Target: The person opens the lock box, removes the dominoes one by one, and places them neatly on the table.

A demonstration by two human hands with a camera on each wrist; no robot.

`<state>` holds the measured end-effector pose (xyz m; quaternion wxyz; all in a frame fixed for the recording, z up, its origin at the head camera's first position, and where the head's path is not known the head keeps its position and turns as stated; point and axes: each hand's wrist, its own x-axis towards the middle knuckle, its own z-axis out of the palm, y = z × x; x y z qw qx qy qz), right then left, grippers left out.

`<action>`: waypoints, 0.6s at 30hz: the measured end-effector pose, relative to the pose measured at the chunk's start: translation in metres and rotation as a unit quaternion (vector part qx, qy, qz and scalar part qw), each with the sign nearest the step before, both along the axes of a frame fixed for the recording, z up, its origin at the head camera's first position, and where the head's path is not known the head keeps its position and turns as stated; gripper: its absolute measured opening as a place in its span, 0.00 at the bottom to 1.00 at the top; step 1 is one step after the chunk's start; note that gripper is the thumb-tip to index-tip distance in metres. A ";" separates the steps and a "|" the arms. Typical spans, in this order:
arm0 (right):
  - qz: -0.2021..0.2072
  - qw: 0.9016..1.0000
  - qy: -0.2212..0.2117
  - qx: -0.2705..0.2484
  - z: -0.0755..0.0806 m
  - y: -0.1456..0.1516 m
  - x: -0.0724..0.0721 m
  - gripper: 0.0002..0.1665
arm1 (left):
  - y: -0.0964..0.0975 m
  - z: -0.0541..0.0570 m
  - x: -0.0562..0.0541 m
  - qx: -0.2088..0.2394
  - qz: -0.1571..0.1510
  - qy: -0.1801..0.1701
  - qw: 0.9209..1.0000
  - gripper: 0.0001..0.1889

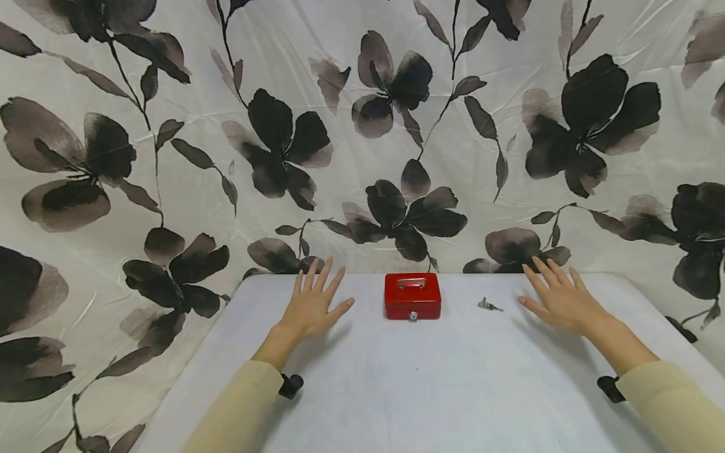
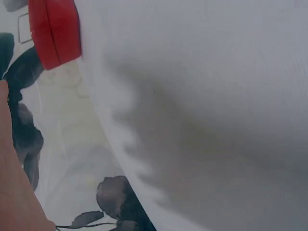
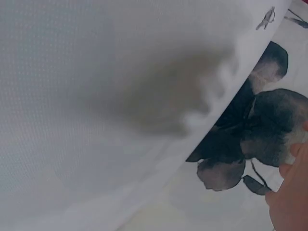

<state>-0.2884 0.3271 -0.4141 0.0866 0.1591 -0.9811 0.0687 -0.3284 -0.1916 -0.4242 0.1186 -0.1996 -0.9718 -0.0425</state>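
A small red cash box [image 1: 412,297] with a folded-down lid handle and a round silver lock on its front stands near the table's far edge. To its right lies a little bunch of keys [image 1: 489,305]. My left hand [image 1: 314,304] is raised over the table left of the box, fingers spread and straight, holding nothing. On the other side my right hand [image 1: 563,301] is spread the same way, right of the keys and apart from them. The left wrist view catches the red box [image 2: 55,33] at its top corner; the right wrist view shows the keys [image 3: 266,18].
A white-covered table [image 1: 408,390] spans the space under both hands. Behind it hangs a pale cloth [image 1: 340,151] with dark flower prints. Each wrist carries a black strapped camera, such as the left one [image 1: 291,386].
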 end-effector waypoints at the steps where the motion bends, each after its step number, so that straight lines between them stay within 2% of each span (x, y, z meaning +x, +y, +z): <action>1: 0.002 1.000 0.000 -0.002 0.000 -0.001 0.000 0.49 | 0.001 0.000 0.000 0.001 -0.002 0.001 1.000 0.42; 9: 0.018 0.999 0.030 -0.029 -0.005 -0.001 -0.001 0.47 | 0.010 0.003 0.002 0.011 -0.013 0.009 1.000 0.43; 11: 0.020 0.999 0.036 -0.034 -0.006 -0.002 -0.001 0.47 | 0.012 0.004 0.003 0.016 -0.015 0.001 1.000 0.43; 18: 0.023 0.999 0.012 -0.021 -0.004 -0.008 0.004 0.47 | 0.018 -0.003 0.007 0.039 -0.017 -0.027 0.999 0.44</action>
